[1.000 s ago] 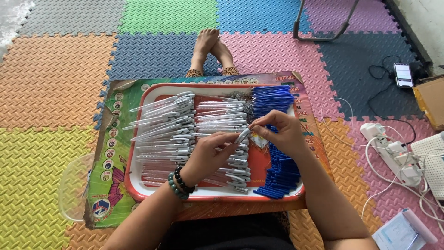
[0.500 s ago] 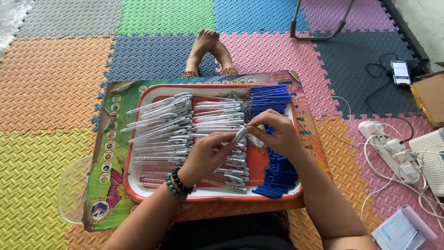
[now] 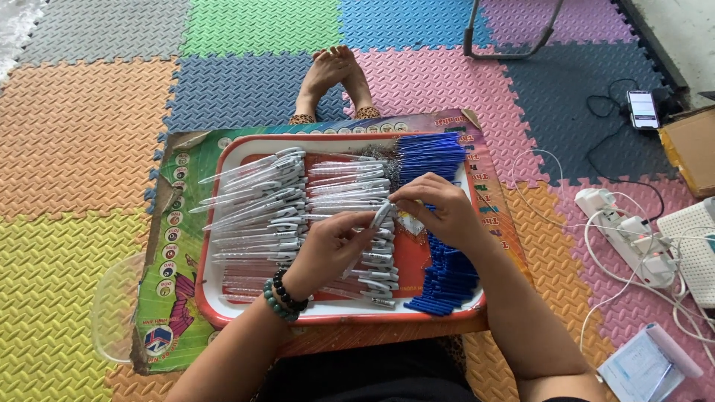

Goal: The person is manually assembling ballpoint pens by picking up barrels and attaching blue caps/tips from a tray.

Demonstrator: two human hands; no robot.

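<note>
A red-rimmed white tray (image 3: 212, 294) lies on a colourful printed board (image 3: 173, 246) over my lap. It holds rows of clear pen barrels (image 3: 257, 201) on the left and a stack of blue pen refills (image 3: 439, 272) on the right. My left hand (image 3: 328, 249), with bead bracelets at the wrist, grips a clear pen barrel (image 3: 380, 216) over the tray's middle. My right hand (image 3: 436, 208) pinches the upper end of that same pen, fingers closed on it. The two hands almost touch.
Coloured foam floor tiles surround me. My bare feet (image 3: 335, 74) rest beyond the board. To the right lie a white power strip (image 3: 625, 238) with cables, a phone (image 3: 642, 108), a cardboard box (image 3: 689, 149) and a notepad (image 3: 644, 365). A chair leg frame (image 3: 514, 52) stands at the top.
The hands stay together over the tray's middle, working the same pen; the right fingers have shifted slightly on the pen's end. Nothing else has moved.
</note>
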